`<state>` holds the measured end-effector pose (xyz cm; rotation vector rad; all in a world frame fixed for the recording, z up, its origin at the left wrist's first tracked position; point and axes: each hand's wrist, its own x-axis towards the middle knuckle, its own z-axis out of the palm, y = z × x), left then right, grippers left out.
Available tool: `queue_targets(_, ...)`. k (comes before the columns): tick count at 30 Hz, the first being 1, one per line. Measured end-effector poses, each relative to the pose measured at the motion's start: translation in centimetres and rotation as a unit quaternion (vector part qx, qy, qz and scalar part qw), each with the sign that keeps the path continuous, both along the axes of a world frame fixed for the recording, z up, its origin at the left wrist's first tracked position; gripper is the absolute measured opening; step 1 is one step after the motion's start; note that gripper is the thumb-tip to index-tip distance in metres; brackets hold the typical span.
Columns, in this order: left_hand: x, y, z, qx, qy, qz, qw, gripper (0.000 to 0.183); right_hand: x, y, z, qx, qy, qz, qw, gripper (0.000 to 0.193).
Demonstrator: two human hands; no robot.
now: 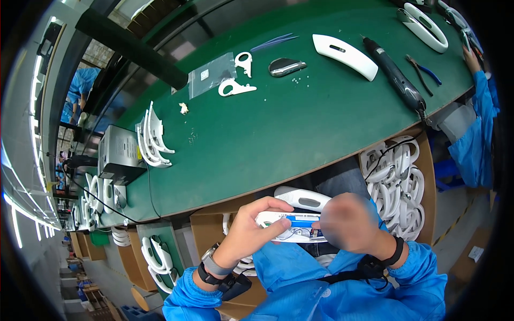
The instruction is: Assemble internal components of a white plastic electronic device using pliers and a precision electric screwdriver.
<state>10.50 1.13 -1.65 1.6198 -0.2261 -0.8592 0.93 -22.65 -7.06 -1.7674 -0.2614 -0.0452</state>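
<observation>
Close in front of my body, my left hand (249,227) grips an open white plastic housing (274,215), thumb on top and fingers around its far side. A blue block (302,220) and thin wires show inside it. At the housing's right end is my right hand (350,224); it is blurred, so most of its fingers cannot be made out, though one fingertip seems to touch the inside. Just beyond the housing, a white curved part with a grey inset (303,198) lies close to both hands; what supports it is hidden.
On the green table (230,155) lie a black electric screwdriver (396,77), blue-handled pliers (423,75), a white curved shell (344,56), white ring-ended parts (235,88) and a clear bag (211,77). A carton (426,187) holds many white housings. A co-worker's sleeve (474,144) is at right.
</observation>
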Motion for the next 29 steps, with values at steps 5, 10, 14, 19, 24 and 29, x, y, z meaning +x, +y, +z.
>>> queue_targets(5,0.6,-0.6,0.1,0.07,0.075,0.0,0.995,0.022,0.2,0.4,-0.8,-0.049,-0.098,-0.016,0.994,0.06)
queue_targets(10,0.4,-0.6,0.0,0.074,0.077,0.014,0.994,0.022,0.2,0.9,-0.5,-0.143,-0.148,-0.02,0.978,0.057)
queue_targets(14,0.4,-0.3,0.0,0.114,0.021,-0.041,0.992,0.022,0.0,0.7,-0.3,-0.145,-0.123,0.009,0.982,0.052)
queue_targets(19,1.1,-0.4,0.5,0.181,-0.082,-0.164,0.966,0.02,-0.4,1.3,-0.5,-0.007,-0.058,-0.052,0.997,0.041)
queue_targets(24,0.5,-0.9,-0.1,0.171,-0.068,-0.224,0.957,0.018,-0.1,0.8,0.0,0.027,0.123,0.08,0.989,0.027)
queue_targets(29,0.2,-0.5,-0.1,0.193,-0.1,-0.264,0.94,0.028,0.7,0.3,0.0,-0.09,0.227,0.182,0.952,0.034)
